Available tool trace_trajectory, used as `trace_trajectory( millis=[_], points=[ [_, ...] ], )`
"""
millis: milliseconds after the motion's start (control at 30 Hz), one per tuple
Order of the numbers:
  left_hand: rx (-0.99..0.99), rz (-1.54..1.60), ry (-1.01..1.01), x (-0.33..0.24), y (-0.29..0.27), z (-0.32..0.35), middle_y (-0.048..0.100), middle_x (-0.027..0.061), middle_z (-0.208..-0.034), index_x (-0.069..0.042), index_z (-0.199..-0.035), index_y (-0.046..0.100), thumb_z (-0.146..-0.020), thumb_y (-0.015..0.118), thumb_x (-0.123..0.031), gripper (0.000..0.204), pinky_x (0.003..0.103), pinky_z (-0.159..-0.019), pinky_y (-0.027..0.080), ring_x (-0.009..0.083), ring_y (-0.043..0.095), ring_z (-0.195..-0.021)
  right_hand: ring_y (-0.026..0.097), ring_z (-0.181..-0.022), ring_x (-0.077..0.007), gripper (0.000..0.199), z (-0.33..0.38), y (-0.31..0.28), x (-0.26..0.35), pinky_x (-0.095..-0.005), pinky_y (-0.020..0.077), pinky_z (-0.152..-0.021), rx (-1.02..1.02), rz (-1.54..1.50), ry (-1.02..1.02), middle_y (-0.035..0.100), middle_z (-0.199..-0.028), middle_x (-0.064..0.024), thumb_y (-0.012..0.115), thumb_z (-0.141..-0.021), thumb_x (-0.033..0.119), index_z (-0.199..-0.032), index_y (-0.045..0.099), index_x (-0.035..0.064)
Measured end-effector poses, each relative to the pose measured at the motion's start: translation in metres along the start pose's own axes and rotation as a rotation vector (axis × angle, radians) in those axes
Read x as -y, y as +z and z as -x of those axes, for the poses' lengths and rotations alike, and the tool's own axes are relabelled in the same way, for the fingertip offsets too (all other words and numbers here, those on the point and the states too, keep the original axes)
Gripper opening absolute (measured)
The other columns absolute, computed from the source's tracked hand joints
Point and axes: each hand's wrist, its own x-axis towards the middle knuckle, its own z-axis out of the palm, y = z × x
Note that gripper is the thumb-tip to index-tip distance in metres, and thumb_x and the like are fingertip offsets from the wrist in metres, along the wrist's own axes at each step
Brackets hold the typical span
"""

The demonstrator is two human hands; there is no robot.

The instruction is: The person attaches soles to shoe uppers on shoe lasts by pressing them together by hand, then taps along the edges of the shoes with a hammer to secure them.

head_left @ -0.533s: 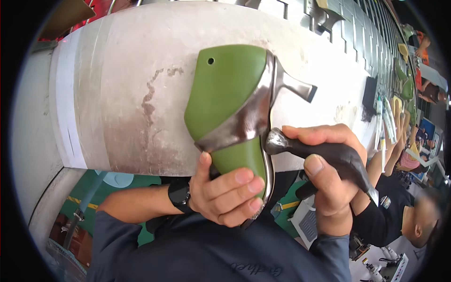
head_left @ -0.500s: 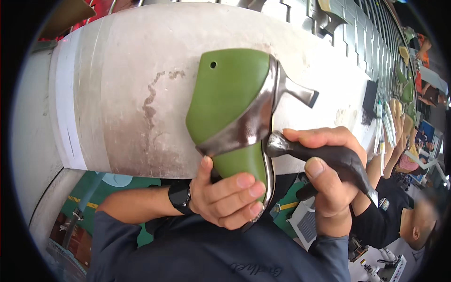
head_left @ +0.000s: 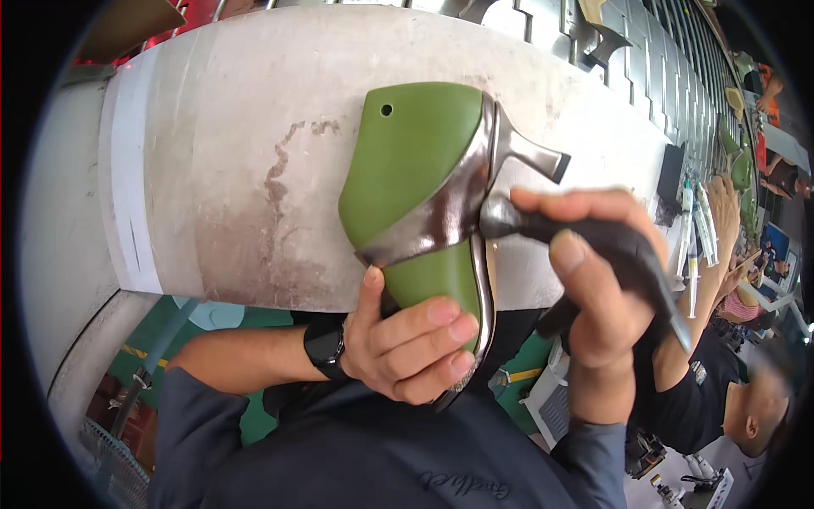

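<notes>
The landmark is the green shoe last [head_left: 415, 182], which carries a metallic silver upper [head_left: 445, 212] and a block heel [head_left: 530, 157].

1. Left of the last: the pale, stained desk [head_left: 229, 170] lies behind it and extends to the left. A black wristband [head_left: 325, 343] sits on the left wrist, below and left of the last.

2. At the last: the left hand [head_left: 407, 348] holds the lower, toe end of the last. Its grip is pressed together around that end, with the thumb on the left side and the fingers wrapped across the front. The last is held in the air in front of the desk, and no contact with the desk is visible. The long axis of the last runs from the toe in the left hand upward to the heel end.

3. Right of the last: the right hand [head_left: 602, 288] holds a dark tool [head_left: 585, 242], with the grip closed around its black handle. The tool head points left and meets the rear edge of the upper just below the heel. The work point lies directly left of the right-hand grip, and the right hand is the nearer of the 2 hands to it.

4. Far right of the last: another person [head_left: 721, 390] in a dark shirt works at the same desk, well apart.
</notes>
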Motion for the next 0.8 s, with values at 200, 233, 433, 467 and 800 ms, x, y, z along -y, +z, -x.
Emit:
trace_trajectory(
  millis=[200, 233, 433, 467, 800],
  points=[
    [0.056, -0.052, 0.071, 0.007, -0.002, -0.001, 0.061, 0.0189, -0.137, -0.007, -0.135, 0.047, -0.096, 0.075, -0.021, 0.050, 0.077, -0.119, 0.027, 0.0391, 0.061, -0.130, 0.073, -0.092, -0.0173, 0.029, -0.029, -0.013, 0.017, -0.0306, 0.0564, -0.085, 0.182, 0.149, -0.050, 0.080, -0.103, -0.0132, 0.072, -0.087, 0.018, -0.107, 0.074, -0.0031],
    [0.127, -0.060, 0.094, 0.009, -0.008, -0.001, 0.056, 0.0240, -0.139, -0.003, -0.140, 0.043, -0.090, 0.086, -0.028, 0.071, 0.079, -0.118, 0.027, 0.0453, 0.058, -0.133, 0.073, -0.092, -0.0173, 0.029, -0.023, -0.015, 0.009, -0.0306, 0.0564, -0.085, 0.176, 0.141, -0.055, 0.080, -0.103, -0.0132, 0.072, -0.087, 0.018, -0.107, 0.074, -0.0031],
    [0.117, -0.080, 0.088, 0.012, -0.011, -0.004, 0.056, 0.0265, -0.141, -0.004, -0.143, 0.044, -0.090, 0.085, -0.028, 0.071, 0.075, -0.121, 0.027, 0.0465, 0.058, -0.133, 0.073, -0.089, -0.0176, 0.027, 0.042, -0.033, 0.011, -0.0302, 0.0562, -0.086, 0.171, 0.111, -0.035, 0.079, -0.095, -0.0143, 0.076, -0.087, 0.016, -0.104, 0.075, -0.0059],
    [0.116, -0.075, 0.080, 0.012, -0.013, -0.005, 0.056, 0.0267, -0.141, -0.004, -0.143, 0.044, -0.091, 0.085, -0.028, 0.070, 0.074, -0.121, 0.027, 0.0464, 0.058, -0.133, 0.074, -0.091, -0.0211, 0.031, 0.059, -0.031, 0.013, -0.0316, 0.0563, -0.089, 0.033, 0.106, -0.138, 0.079, -0.098, -0.0176, 0.076, -0.085, 0.017, -0.105, 0.074, -0.0069],
    [0.080, 0.071, 0.060, 0.012, -0.013, -0.024, 0.050, 0.0309, -0.152, -0.001, -0.152, 0.040, -0.090, 0.084, -0.028, 0.081, 0.067, -0.125, 0.025, 0.0495, 0.050, -0.143, 0.074, -0.103, -0.0268, 0.034, 0.045, -0.036, -0.026, -0.0372, 0.0581, -0.093, -0.113, 0.480, -0.440, 0.077, -0.110, -0.0163, 0.074, -0.086, 0.000, -0.119, 0.070, -0.0015]
  ],
)
